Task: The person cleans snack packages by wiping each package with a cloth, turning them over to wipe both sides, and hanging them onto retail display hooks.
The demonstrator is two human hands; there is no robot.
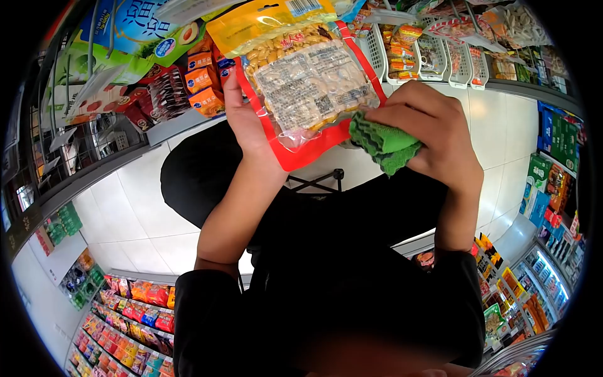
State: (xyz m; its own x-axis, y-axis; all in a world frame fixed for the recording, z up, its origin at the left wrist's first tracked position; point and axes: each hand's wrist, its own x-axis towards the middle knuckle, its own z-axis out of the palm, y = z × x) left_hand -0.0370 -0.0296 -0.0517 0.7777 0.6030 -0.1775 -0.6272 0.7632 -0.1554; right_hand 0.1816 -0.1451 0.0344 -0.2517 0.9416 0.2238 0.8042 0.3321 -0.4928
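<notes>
A red-edged, clear-windowed bag of peanuts (311, 78) with a yellow top is held up in front of me, its printed label side facing me. My left hand (248, 122) grips it by the left edge, most of the fingers hidden behind the bag. A folded green cloth (384, 144) is bunched in my right hand (436, 129), whose fingers are curled round it. The cloth is at the bag's lower right corner, touching or nearly touching the red edge.
Hanging snack bags (135, 38) and small orange packets (204, 81) fill the rack at upper left. White baskets (433, 60) of packets line the shelf at upper right. Stocked shelves (135, 314) stand behind me. A black folding stool frame (317, 182) shows below the bag.
</notes>
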